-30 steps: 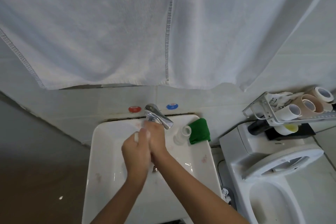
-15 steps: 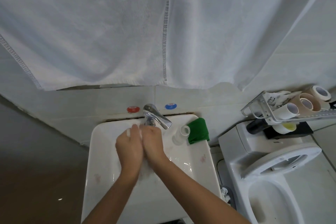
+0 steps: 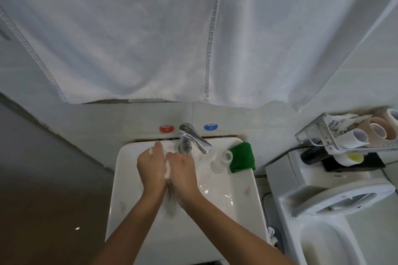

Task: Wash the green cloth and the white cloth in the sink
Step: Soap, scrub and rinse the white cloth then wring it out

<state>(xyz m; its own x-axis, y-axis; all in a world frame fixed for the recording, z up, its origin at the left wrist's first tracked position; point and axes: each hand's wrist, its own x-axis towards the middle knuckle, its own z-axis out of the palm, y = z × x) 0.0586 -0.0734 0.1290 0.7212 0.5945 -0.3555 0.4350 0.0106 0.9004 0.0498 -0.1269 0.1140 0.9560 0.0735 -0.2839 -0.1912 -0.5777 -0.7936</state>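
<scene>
White porcelain forms the sink (image 3: 120, 180), a squarish basin mounted against the tiled wall below a large hanging white towel (image 3: 133, 32). Over the basin, my left hand (image 3: 150, 169) is positioned left of centre, back facing up, fingers curled around the white cloth (image 3: 167, 169); a small portion of that cloth also protrudes past my fingertips near the back rim. My right hand (image 3: 183, 170) lies directly beside the left, touching it, fingers likewise clenched on the same cloth, which is bunched between both palms with only a narrow strip visible. Both hands sit just in front of the chrome faucet (image 3: 193, 139), whose spout angles toward the right. On the wall behind the faucet, a red marker (image 3: 166, 128) sits to its left and a blue marker (image 3: 210, 127) to its right. Water lies pooled in the right half of the basin. A small clear bottle (image 3: 221, 160) rests on the right rear rim, touching the folded green cloth (image 3: 242, 157), which occupies the rim's back right corner. Right of the sink stands a white toilet (image 3: 323, 211), with a wire rack (image 3: 318, 133) of rolled items above it.
</scene>
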